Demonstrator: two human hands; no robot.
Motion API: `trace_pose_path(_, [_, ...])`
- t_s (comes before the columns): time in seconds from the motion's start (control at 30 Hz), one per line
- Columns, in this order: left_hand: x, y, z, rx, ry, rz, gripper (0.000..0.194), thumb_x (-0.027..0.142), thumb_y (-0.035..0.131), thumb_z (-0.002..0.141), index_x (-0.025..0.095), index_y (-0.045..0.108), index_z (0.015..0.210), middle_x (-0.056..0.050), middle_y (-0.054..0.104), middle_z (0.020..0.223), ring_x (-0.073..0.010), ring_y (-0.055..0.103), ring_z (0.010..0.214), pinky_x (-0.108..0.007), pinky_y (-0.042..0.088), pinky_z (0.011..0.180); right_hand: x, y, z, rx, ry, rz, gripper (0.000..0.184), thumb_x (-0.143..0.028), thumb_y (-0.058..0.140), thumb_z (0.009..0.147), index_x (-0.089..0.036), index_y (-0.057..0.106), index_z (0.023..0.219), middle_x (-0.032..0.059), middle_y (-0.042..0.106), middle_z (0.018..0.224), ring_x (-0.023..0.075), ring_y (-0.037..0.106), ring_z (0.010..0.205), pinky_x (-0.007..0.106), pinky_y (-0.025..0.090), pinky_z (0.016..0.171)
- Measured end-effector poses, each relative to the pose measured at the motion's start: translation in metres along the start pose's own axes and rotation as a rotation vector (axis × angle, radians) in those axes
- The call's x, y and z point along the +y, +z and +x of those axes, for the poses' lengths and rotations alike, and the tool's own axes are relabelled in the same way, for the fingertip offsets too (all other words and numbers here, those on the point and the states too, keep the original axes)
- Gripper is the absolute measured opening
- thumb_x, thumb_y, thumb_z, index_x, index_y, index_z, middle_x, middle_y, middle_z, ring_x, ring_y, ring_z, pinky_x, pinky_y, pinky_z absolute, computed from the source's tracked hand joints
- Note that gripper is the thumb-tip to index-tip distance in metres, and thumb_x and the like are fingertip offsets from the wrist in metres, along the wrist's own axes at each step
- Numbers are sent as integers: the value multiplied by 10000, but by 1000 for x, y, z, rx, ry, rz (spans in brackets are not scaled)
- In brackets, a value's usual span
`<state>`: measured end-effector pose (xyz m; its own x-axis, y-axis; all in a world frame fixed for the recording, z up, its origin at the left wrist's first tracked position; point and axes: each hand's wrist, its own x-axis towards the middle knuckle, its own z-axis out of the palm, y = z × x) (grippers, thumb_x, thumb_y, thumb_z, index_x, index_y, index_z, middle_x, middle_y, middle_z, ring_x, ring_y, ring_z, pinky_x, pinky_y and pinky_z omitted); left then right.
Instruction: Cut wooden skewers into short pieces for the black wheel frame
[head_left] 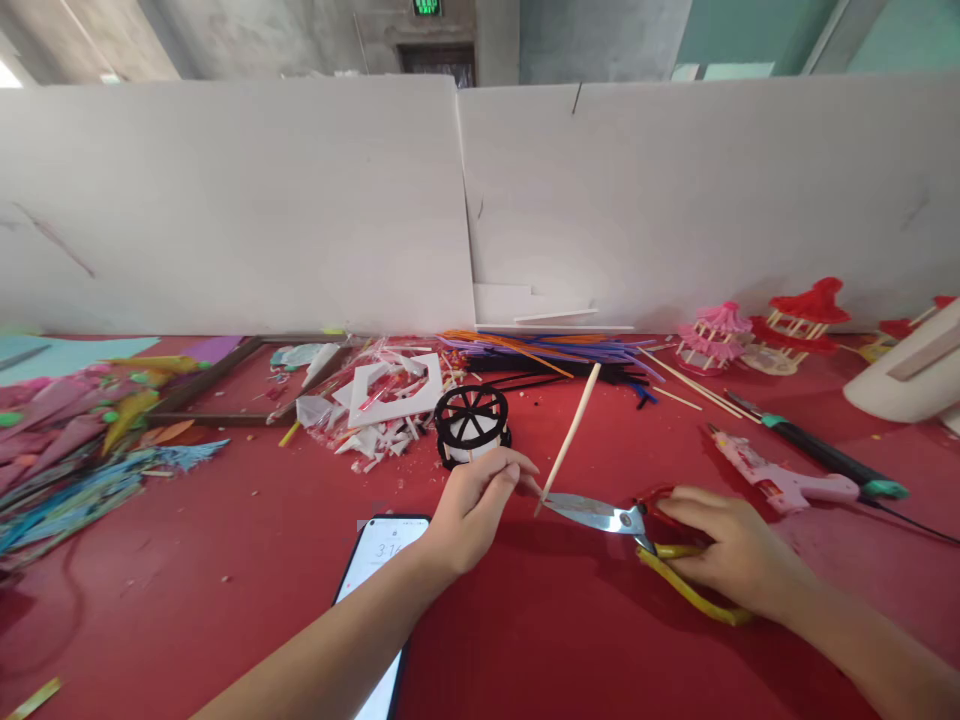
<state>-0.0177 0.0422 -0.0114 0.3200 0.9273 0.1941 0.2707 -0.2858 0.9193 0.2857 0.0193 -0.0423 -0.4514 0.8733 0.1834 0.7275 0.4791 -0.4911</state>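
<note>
One black spoked-top frame point(472, 415) stands on the bench point(247, 560), apparently assembled. Just right, the left hand point(474, 512) pinches a wooden stick point(572, 430) near its lower end, at the scissors' point(592, 513) blade tips; the right hand point(731, 545) grips their handles, the cut seemingly unfinished.

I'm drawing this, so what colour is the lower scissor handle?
The lower scissor handle is yellow, seen in the head view.

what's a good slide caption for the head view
Scissors in the right hand, tip at a pale stick by the left hand, over a red table.
</note>
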Motion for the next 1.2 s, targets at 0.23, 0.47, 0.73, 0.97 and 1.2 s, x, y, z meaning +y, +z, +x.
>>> trace_pose_path(0.23, [6,1,-5,-28,12,68,271,202,349,962,171,617,939,-13,694,834,-124,648,805,-239,465,778,6,0,-2,9,-30,-69,227,-402,647,813,-219,673,945,60,687,910,183,668,793,248,528,681])
trace_pose_path(0.47, [14,3,-12,-43,59,327,212,152,383,903,166,580,823,-19,670,781,-128,603,698,-229,439,668,6,-1,-2,-11,-46,-76,250,-434,631,824,-214,674,933,63,686,904,185,664,777,260,520,660])
trace_pose_path(0.73, [11,3,-11,-31,120,384,235,188,359,929,167,590,893,-33,685,806,-134,626,720,-232,456,680,3,-2,2,-12,-37,-39,260,-452,644,814,-218,668,924,45,678,851,160,651,731,239,510,647])
trace_pose_path(0.97, [49,-16,-21,92,156,705,181,244,403,934,197,577,955,-11,657,774,-149,611,704,-256,446,650,2,-6,1,43,-50,-51,281,-458,660,788,-217,702,926,56,702,859,175,668,727,243,512,628])
trace_pose_path(1.2, [60,-46,-131,-252,-253,1285,287,402,454,877,231,632,730,-16,613,545,-227,584,462,-286,326,437,-1,-7,1,76,-51,-38,299,-469,654,794,-213,711,936,66,711,913,183,686,771,237,528,662])
